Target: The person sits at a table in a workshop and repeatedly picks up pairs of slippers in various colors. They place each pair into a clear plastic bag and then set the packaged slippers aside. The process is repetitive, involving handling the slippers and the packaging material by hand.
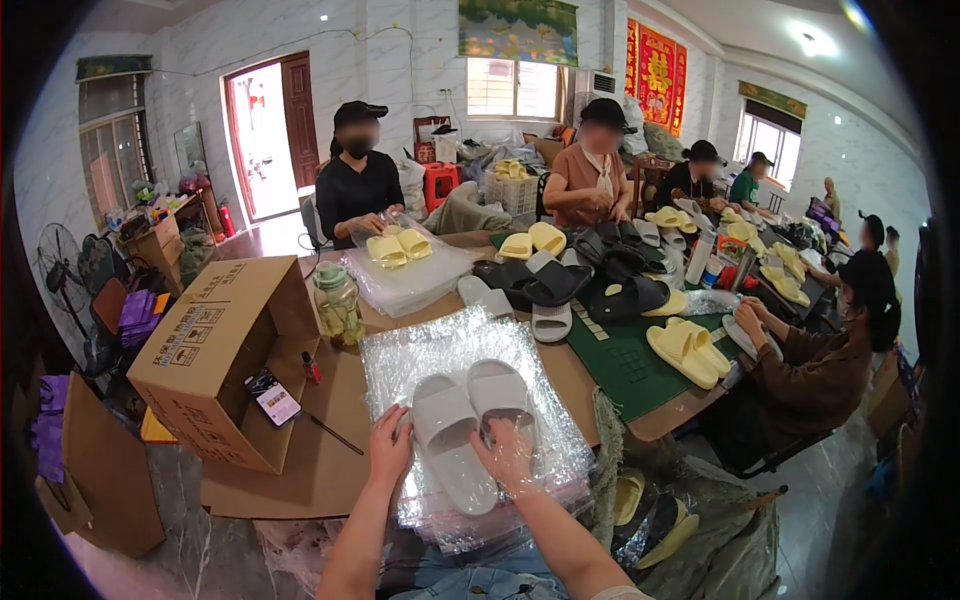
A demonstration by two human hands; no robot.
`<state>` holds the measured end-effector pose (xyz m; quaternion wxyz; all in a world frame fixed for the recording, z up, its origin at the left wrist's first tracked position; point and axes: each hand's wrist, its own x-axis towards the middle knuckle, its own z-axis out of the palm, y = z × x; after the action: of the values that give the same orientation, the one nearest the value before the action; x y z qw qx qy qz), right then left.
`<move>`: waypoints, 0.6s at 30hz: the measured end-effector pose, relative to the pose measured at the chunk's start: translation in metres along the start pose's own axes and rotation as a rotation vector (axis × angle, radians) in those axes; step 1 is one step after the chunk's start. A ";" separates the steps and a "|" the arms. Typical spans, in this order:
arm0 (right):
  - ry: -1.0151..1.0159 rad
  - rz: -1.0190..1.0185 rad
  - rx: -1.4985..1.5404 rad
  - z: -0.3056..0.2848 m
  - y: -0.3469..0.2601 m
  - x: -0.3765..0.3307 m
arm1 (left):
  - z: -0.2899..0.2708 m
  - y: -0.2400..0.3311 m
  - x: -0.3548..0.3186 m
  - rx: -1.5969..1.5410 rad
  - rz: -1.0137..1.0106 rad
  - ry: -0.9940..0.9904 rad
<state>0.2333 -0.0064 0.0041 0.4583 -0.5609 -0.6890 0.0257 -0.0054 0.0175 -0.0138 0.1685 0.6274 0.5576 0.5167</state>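
The person's left hand [390, 447] rests with fingers curled over the left edge of a stack of clear crinkled plastic bags [462, 350], gripping the top bag beside the left slipper. The right hand [508, 455] lies inside or under the top film, fingers spread on the heel of the right slipper; whether it pinches the slipper or only presses on it cannot be told. The pair of pale grey moulded foam slippers [468, 420] lies side by side, toes away from the person, at the near edge of the stack, which sits on the near edge of the brown cardboard-covered worktable [330, 455].

Judging from this, the pair is about halfway into its bag: the slippers appear mostly covered by film, but the mouth is not closed and the bagged pair has not been set aside. An open brown cardboard carton [215, 360] lies on its side at the table's left edge, a smartphone [273, 397] on it. Farther along the table, loose black slippers [570, 280] and yellow slippers [688, 350] lie unbagged, so much appears left.
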 end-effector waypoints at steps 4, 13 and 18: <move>-0.070 0.054 0.006 -0.005 -0.003 0.001 | 0.001 0.001 0.000 -0.001 -0.013 0.002; -0.004 0.022 -0.010 -0.002 -0.002 0.001 | 0.001 -0.002 0.000 -0.007 0.000 0.008; -0.083 0.072 0.016 -0.007 -0.006 0.001 | -0.001 0.002 0.000 0.013 -0.002 0.004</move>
<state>0.2332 -0.0107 0.0123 0.4324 -0.5801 -0.6866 0.0711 -0.0049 0.0165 -0.0118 0.1636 0.6270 0.5620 0.5142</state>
